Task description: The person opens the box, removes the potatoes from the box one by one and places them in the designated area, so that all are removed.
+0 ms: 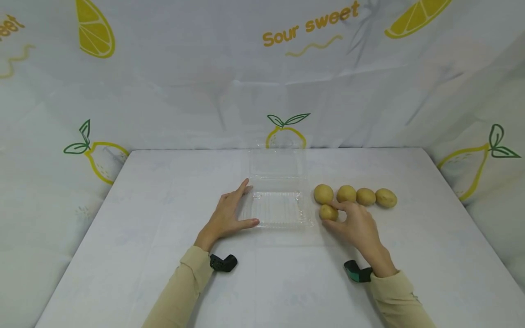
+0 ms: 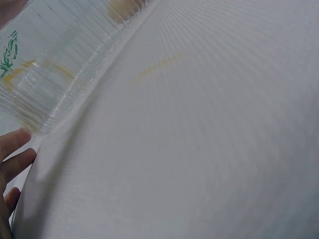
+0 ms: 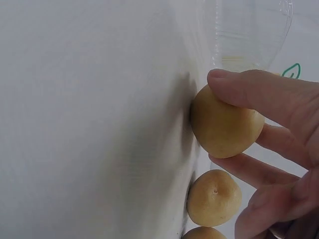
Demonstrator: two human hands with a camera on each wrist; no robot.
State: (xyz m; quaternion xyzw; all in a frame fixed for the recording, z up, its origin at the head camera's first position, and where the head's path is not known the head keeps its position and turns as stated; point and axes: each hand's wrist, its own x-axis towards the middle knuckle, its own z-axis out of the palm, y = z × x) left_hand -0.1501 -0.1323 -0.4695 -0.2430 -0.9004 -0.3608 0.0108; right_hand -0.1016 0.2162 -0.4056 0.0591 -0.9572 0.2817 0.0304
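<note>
A clear plastic clamshell box lies opened on the table, its lid folded back toward the wall. At the box's left side is my left hand, thumb and fingers spread along the edge; in the left wrist view its fingertips come right up to the ribbed plastic. My right hand pinches a small round potato between thumb and fingers, just right of the box. The right wrist view has the thumb over that potato, which sits at the tabletop.
Several more potatoes form a row to the right of the box, from a round one to an oval one at the far end. A white cloth wall printed with lemons rises behind the white table.
</note>
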